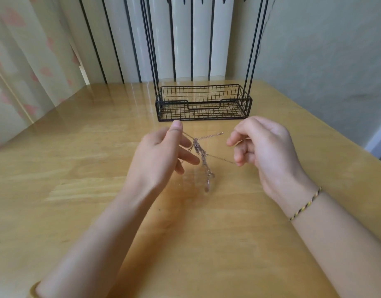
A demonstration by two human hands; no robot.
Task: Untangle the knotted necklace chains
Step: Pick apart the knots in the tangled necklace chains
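A tangle of thin metal necklace chains [200, 152] hangs between my two hands above the wooden table [77, 168]. My left hand [161, 153] pinches a strand between thumb and forefinger at the upper left, its other fingers spread toward the knot. My right hand [262, 145] pinches other strands, its fingers curled, and taut lines run from it to the knot. A bunched length with a small pendant [208, 186] dangles down from the knot, blurred.
A black wire basket [203, 103] on a tall wire stand sits at the table's far side, just behind my hands. A curtain [24, 61] hangs at the left and a wall stands at the right. A braided bracelet [304, 204] circles my right wrist.
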